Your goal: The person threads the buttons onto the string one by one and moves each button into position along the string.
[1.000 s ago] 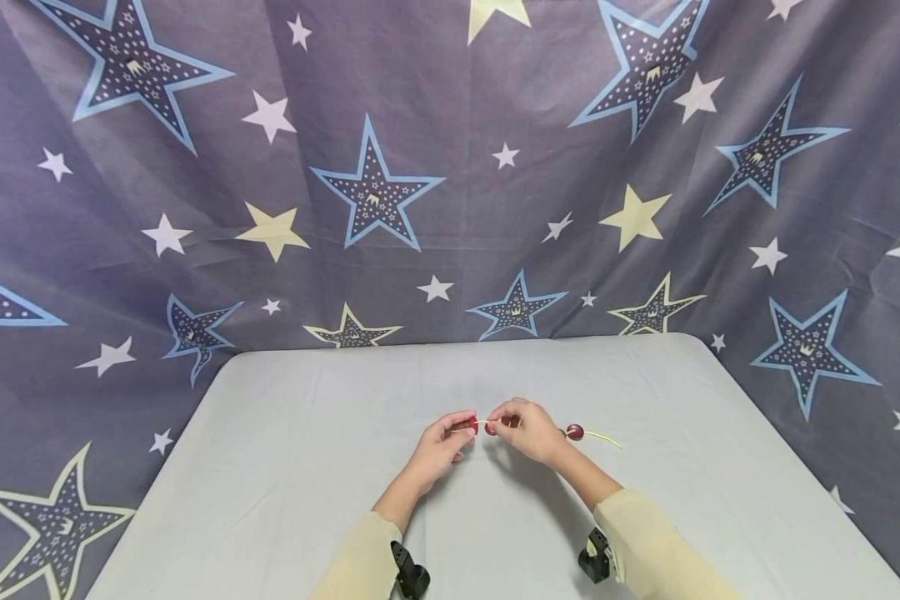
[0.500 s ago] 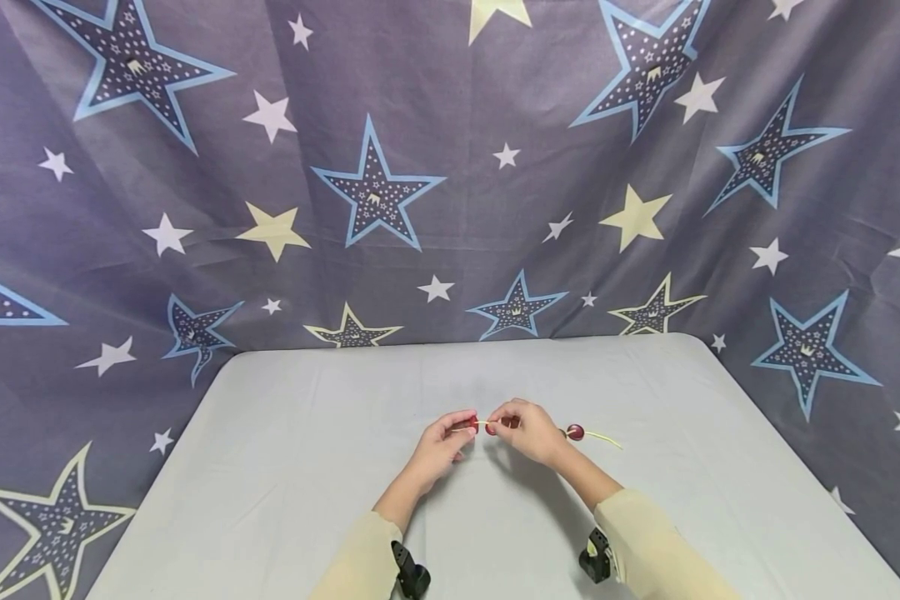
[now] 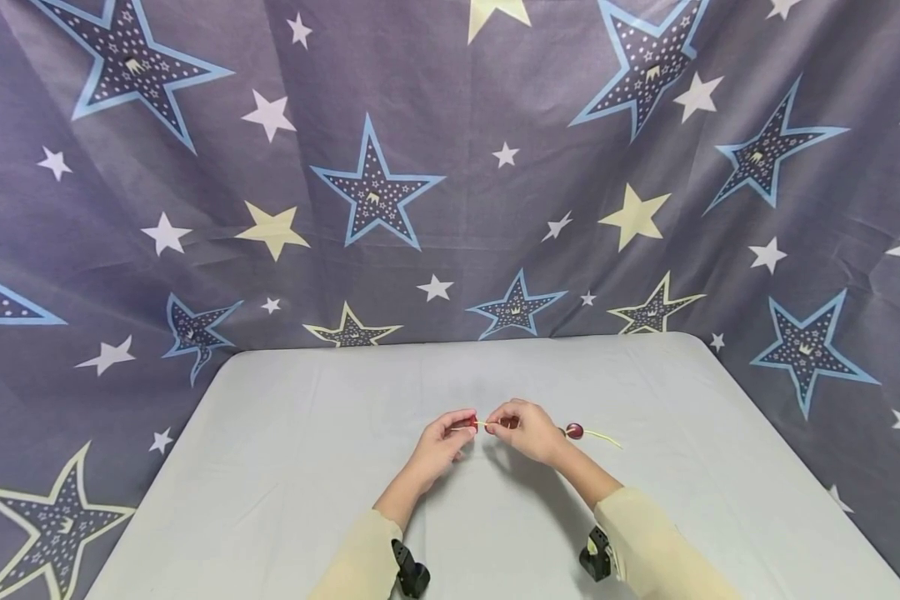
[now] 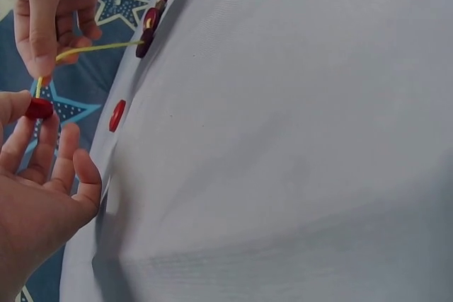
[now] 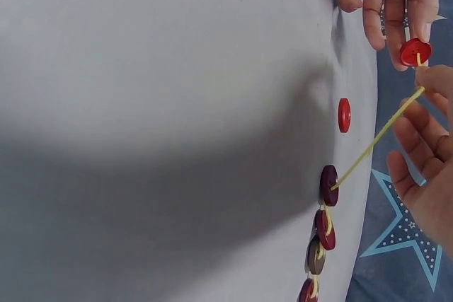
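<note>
My left hand [image 3: 437,446] pinches a red button [image 5: 415,52] between thumb and fingertips, above the table. A yellow cord [image 5: 379,138] runs at the button's holes. Close on the right, my right hand [image 3: 528,432] pinches that cord a short way from the button. From the right fingertips the cord slants down to a row of strung buttons on the table. A dark maroon button [image 5: 329,185] comes first, then a dark red one [image 5: 325,229] and a brown one [image 5: 316,254]. In the head view my right hand hides part of this row.
A loose red button [image 5: 344,115] stands out on the pale tabletop [image 3: 330,467] between the hands and the strung row. The cord's free end [image 3: 606,437] trails to the right past the last button. A star-print curtain [image 3: 450,167] hangs behind the table.
</note>
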Available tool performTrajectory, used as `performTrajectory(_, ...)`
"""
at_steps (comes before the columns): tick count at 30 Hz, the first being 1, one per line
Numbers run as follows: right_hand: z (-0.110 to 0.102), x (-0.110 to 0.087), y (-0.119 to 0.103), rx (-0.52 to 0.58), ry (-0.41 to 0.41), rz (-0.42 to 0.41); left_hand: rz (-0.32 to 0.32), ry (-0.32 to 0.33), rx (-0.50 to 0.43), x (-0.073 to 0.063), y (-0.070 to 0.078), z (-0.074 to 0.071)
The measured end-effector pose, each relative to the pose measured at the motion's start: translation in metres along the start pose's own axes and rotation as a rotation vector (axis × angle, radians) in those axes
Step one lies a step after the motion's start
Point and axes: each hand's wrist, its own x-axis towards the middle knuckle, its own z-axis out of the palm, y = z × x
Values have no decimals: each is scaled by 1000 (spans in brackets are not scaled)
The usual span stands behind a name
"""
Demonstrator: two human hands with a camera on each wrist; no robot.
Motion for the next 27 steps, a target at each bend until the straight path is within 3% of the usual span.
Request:
performTrajectory(10,-2,0,-1,15,-28,-6,7,-3,16,-1,3,1)
performTrajectory(19,-1,-1,-2,5,-31,-9,9,-46,37,-17,30,2)
performTrajectory(27,1,0,-2,8,-31,-16,9,-31,0,-19,33,2)
